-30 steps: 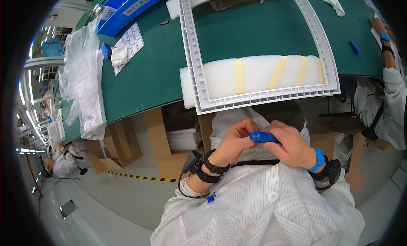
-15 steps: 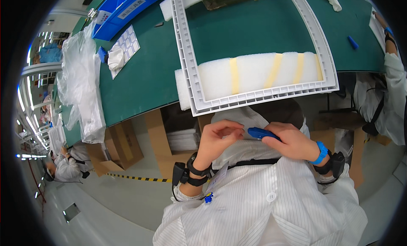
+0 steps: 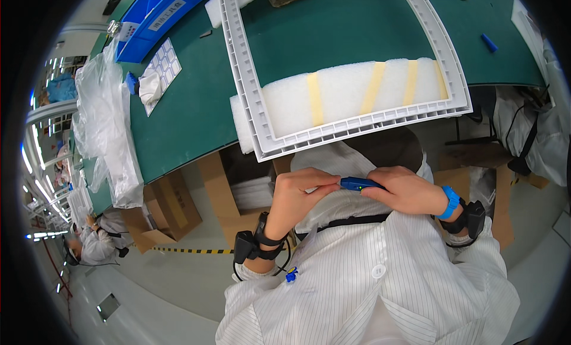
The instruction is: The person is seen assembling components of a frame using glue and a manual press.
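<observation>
In front of my waist, my right hand (image 3: 407,191) is closed around a blue utility knife (image 3: 357,183) that points left. The thumb and fingers of my left hand (image 3: 303,189) pinch at the knife's front end, where a small greyish tip shows. Just beyond both hands, a white rectangular plastic frame (image 3: 361,123) with a ribbed edge lies at the table's near side. Its near side rests over white foam (image 3: 345,89) banded with yellow strips.
A green-topped table (image 3: 184,119) carries a blue bin (image 3: 160,18), a sheet of labels (image 3: 163,65), a white cloth (image 3: 150,89), plastic film (image 3: 107,131) and a small blue cone (image 3: 489,43). Cardboard boxes (image 3: 175,205) stand beneath. Another person (image 3: 101,238) sits far left.
My left fingers have closed in on the knife's front end, where a gap stood before. The knife has turned more level. The view has shifted slightly, and a person's arm at right has withdrawn.
</observation>
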The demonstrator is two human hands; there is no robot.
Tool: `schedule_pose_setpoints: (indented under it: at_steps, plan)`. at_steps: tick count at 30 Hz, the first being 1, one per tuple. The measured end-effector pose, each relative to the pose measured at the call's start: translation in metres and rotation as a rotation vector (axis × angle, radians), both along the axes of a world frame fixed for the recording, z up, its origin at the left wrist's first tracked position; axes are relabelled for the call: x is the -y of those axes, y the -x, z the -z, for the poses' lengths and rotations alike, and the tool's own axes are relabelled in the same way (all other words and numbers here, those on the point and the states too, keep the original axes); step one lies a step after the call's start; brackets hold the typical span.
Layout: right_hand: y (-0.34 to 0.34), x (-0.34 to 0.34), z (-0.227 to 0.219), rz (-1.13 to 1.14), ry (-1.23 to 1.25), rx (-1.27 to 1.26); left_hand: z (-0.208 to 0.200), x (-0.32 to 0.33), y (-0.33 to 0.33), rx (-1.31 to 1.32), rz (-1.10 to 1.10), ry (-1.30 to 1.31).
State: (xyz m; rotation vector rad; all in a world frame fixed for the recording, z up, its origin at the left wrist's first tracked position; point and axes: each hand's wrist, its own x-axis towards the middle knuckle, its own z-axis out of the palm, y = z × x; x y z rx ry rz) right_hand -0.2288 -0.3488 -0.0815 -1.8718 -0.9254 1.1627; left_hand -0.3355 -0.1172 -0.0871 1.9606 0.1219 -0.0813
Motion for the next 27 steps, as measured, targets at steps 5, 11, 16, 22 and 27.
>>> schedule_pose_setpoints:
  at_steps: [5, 11, 16, 22, 27]
  plan:
    - [0.0, 0.001, 0.002, -0.02, -0.014, 0.011, 0.0, -0.001, -0.001, -0.032, 0.01, -0.005]
    - [0.0, 0.007, 0.011, 0.026, -0.077, -0.041, -0.038, 0.002, 0.001, -0.051, 0.012, -0.011]
    - [0.001, 0.011, 0.019, 0.061, -0.038, -0.071, -0.098, 0.028, -0.015, 0.218, -0.072, -0.114]
    - [0.003, 0.015, 0.028, 0.12, -0.109, -0.054, -0.1, 0.042, -0.068, 0.543, -0.13, -0.406]
    - [0.0, 0.023, 0.034, 0.155, -0.118, -0.098, -0.095, 0.048, -0.08, 0.447, -0.123, -0.514]
